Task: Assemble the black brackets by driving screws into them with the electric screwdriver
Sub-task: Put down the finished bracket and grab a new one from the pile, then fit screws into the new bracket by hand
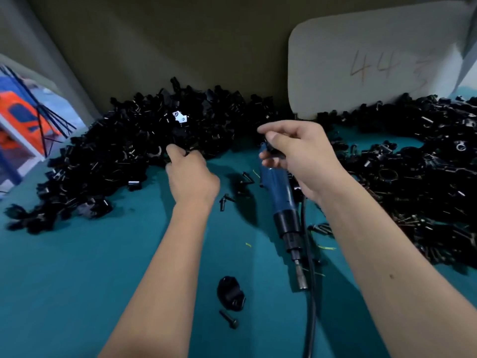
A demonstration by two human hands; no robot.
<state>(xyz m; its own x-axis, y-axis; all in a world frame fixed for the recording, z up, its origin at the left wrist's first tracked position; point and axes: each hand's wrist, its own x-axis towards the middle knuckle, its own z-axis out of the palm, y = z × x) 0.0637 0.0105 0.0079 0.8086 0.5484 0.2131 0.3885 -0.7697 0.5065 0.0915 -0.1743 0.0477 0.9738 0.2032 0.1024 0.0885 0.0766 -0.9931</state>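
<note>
Meanwhile, left hand (191, 174) among brackets (124, 151)

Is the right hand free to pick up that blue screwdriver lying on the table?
Probably not at once: the right hand hovers right over the blue screwdriver, nothing between them, but its fingers already pinch a small black part.

A teal tabletop (77, 280) meets a dim olive wall (180, 42) behind.

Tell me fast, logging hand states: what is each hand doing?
Left hand: fingers curled into the bracket pile, gripping a bracket.
Right hand: pinching a small black part.
</note>
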